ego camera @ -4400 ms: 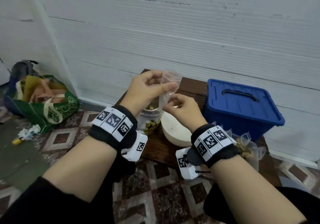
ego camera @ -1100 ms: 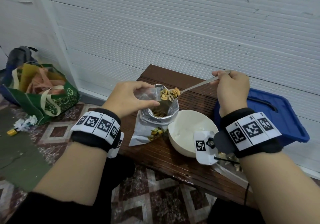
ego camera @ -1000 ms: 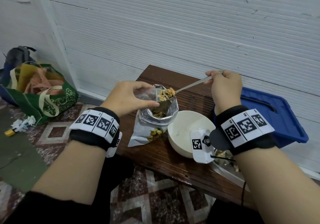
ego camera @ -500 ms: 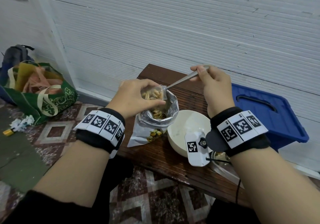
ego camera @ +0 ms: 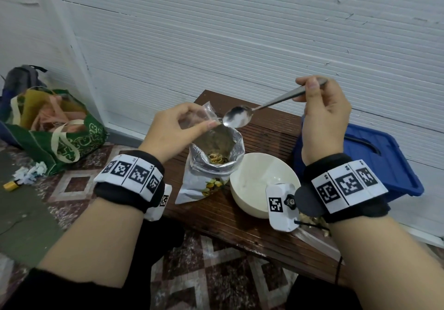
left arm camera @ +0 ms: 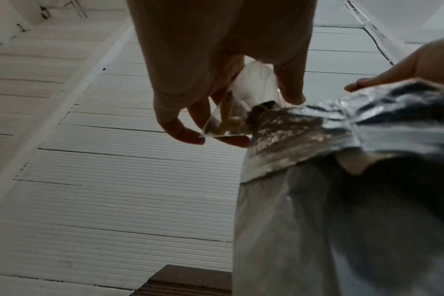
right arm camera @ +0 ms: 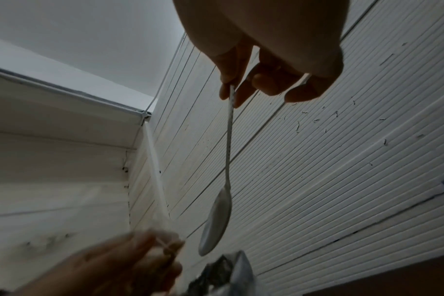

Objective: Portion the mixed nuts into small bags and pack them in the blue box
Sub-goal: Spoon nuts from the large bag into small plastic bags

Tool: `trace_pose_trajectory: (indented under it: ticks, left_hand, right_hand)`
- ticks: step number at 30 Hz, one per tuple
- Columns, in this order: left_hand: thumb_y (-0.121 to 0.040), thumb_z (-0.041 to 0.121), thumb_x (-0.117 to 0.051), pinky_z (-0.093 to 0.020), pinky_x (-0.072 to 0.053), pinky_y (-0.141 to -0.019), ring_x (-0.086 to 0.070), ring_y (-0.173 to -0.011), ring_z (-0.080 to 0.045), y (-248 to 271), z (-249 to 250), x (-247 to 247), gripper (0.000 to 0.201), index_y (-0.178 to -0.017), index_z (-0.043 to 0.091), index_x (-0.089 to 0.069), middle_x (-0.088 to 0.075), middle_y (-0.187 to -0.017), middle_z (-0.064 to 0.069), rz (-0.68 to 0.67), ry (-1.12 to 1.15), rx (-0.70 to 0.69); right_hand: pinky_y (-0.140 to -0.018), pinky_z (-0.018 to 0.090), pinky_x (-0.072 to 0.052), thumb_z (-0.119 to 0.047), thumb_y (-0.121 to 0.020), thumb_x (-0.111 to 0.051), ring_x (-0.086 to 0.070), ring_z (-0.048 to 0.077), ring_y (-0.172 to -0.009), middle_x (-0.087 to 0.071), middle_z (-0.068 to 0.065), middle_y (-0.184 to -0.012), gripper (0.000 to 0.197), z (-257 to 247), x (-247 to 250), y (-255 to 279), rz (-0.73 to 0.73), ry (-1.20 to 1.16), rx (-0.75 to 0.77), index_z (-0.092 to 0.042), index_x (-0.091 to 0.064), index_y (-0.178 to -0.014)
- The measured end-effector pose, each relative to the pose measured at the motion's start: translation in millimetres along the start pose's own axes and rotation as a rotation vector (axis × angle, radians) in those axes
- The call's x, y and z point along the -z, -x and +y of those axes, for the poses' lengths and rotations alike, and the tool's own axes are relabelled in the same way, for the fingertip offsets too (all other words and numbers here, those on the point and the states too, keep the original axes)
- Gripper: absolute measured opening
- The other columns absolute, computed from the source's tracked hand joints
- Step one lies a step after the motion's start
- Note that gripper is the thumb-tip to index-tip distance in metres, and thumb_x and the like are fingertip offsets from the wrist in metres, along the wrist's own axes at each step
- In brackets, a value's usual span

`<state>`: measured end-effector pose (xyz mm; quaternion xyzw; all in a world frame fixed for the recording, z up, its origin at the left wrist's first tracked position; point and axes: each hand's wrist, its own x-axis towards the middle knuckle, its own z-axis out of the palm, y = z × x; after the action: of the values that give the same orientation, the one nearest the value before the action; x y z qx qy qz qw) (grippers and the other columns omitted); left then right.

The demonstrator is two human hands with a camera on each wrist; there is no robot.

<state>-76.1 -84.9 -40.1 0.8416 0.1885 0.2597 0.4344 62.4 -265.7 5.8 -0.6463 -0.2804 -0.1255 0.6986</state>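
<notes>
L hand: frame centre-left, pinching small clear bag w/ few nuts inside.
Foil nut pouch: centre, upright on surface, open.
Spoon: empty, above pouch.
R hand: upper right, gripping spoon handle.
Blue box: right edge, lid on.

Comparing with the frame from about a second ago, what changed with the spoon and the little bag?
The metal spoon, then heaped with nuts over the foil nut pouch, is now empty and drawn back from the small clear bag, which now holds nuts, seen in the left wrist view. Unchanged: the left hand pinches the bag, the right hand grips the spoon; the white bowl and blue box stayed put.
</notes>
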Motion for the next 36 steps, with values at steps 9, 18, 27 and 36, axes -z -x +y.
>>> trace_pose_trajectory:
  ticks: [9,18,27,36]
  left_hand:
    - [-0.065,0.062,-0.065,-0.009,-0.042,-0.079,-0.061,-0.090,0.009,0,-7,1,0.040,-0.093,0.032,-0.067,-0.069,-0.090,0.019,-0.054,0.035,-0.072]
    - [-0.069,0.073,-0.063,-0.020,-0.046,-0.086,-0.062,-0.100,0.000,-4,-18,0,0.058,-0.110,0.031,-0.066,-0.069,-0.104,0.015,-0.097,-0.053,-0.051]
    - [-0.072,0.070,-0.062,-0.028,-0.045,-0.091,-0.062,-0.099,0.001,-3,-17,1,0.053,-0.106,0.029,-0.067,-0.071,-0.097,0.015,-0.061,0.004,-0.019]
    - [-0.071,0.060,-0.059,-0.004,-0.039,-0.071,-0.061,-0.089,0.005,-1,-15,3,0.047,-0.104,0.027,-0.066,-0.070,-0.093,0.012,-0.051,0.015,-0.028]
  right_hand:
    - [-0.083,0.045,-0.042,-0.029,-0.095,-0.049,-0.059,0.018,-0.086,-0.066,-0.011,-0.083,0.022,19,-19,35,-0.404,0.485,0.236,-0.029,-0.071,-0.094]
    - [-0.076,0.032,-0.021,-0.024,-0.098,-0.049,-0.046,0.018,-0.087,-0.068,-0.006,-0.084,0.022,30,-32,57,-0.517,0.675,0.161,-0.024,-0.071,-0.092]
    - [-0.084,0.035,-0.049,-0.015,-0.096,-0.051,-0.064,0.016,-0.080,-0.064,-0.006,-0.068,0.026,26,-34,51,-0.289,0.353,-0.251,-0.023,-0.067,-0.077]
    - [-0.058,0.015,-0.037,-0.020,-0.100,-0.044,-0.052,0.000,-0.062,-0.062,-0.006,-0.066,0.028,30,-27,36,-0.089,0.326,-0.441,-0.014,-0.069,-0.090]
